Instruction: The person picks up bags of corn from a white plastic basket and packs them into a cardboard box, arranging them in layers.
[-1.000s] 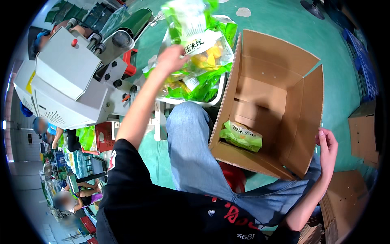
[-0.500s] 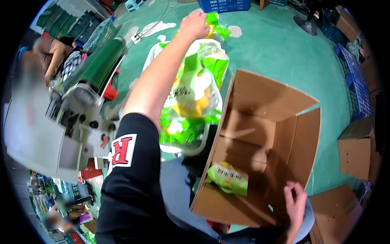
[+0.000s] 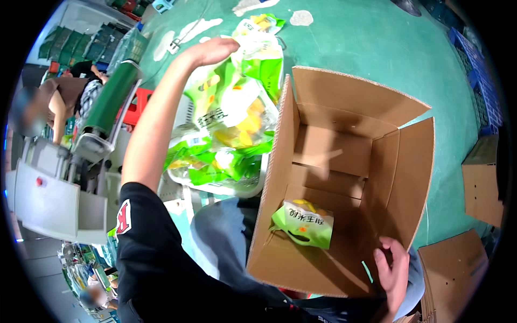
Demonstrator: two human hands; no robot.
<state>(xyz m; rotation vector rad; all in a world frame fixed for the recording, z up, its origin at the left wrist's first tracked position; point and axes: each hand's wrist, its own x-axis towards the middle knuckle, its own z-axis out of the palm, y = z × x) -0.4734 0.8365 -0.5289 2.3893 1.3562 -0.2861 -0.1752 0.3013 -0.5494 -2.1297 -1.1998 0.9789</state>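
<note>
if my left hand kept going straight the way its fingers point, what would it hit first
Most likely the green-and-white bag just right of the left hand, among the bags piled at the basket. Depth is unclear, so they may already touch.

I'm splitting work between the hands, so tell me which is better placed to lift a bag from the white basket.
Probably the left hand: it is beside the bags in the white basket. The right hand is across the cardboard box, at its near right corner, farther away.
</note>
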